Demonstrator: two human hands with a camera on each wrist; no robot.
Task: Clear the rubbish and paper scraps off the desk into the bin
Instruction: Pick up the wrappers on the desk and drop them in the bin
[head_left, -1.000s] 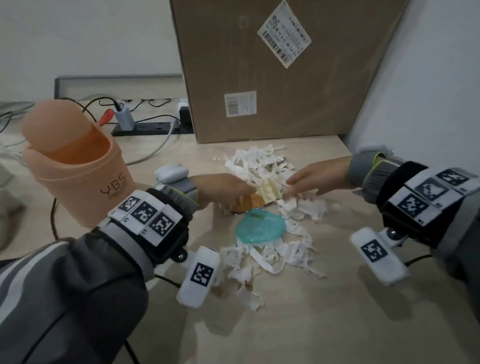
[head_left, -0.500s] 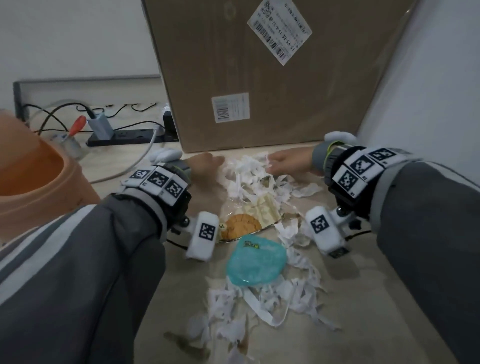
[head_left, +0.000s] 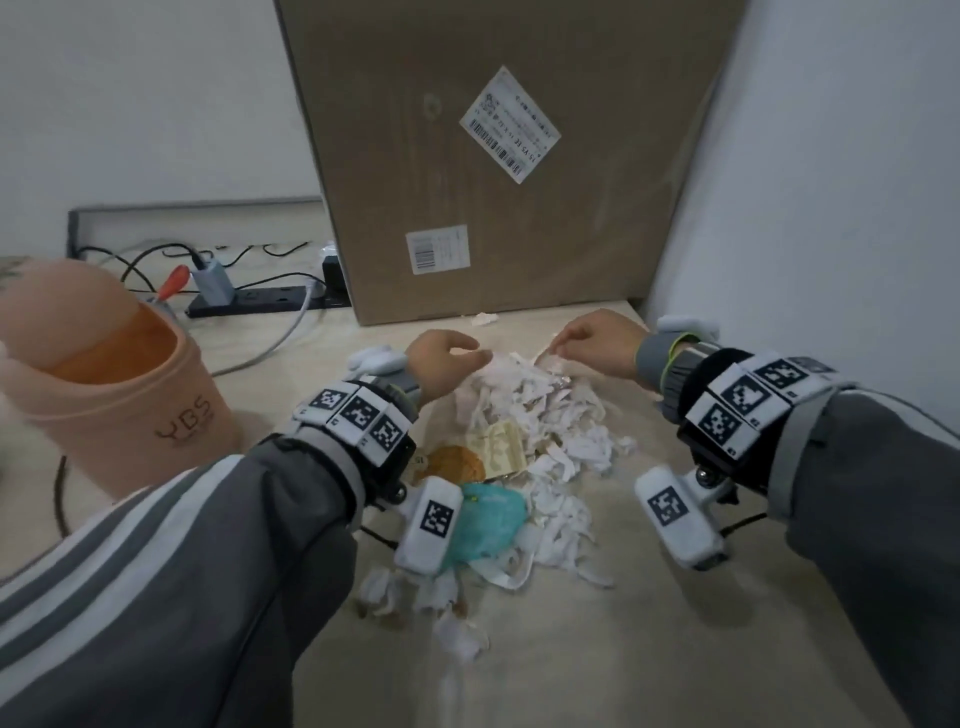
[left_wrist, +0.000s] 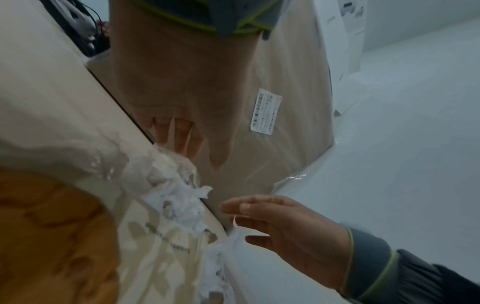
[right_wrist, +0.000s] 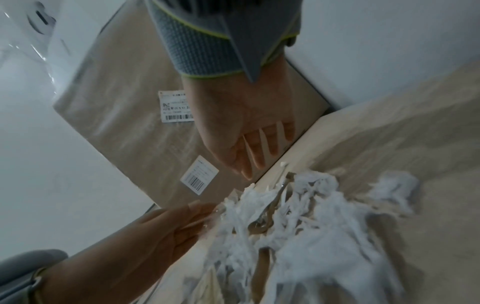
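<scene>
A heap of white paper scraps (head_left: 540, 415) lies on the desk in front of a cardboard box. A clear snack wrapper (head_left: 470, 457) holding a biscuit and a teal crumpled bag (head_left: 491, 519) lie at the heap's near side. My left hand (head_left: 449, 356) is at the heap's far left edge, fingers straight and touching the scraps (left_wrist: 179, 170). At the far right edge my right hand (head_left: 584, 338) has loosely spread fingers (right_wrist: 259, 148) just over the scraps (right_wrist: 293, 205). Neither hand holds anything. The peach bin (head_left: 119, 400) stands at the left, lid tipped open.
The tall cardboard box (head_left: 493, 156) stands against the wall right behind the heap. A power strip (head_left: 260, 304) with plugs and cables lies behind the bin. The white wall (head_left: 831, 208) closes the right side. More scraps (head_left: 457, 634) trail toward the desk's near edge.
Both hands have moved from the middle of the heap to its far edge by the box and now flank it. Nothing has been picked up.
</scene>
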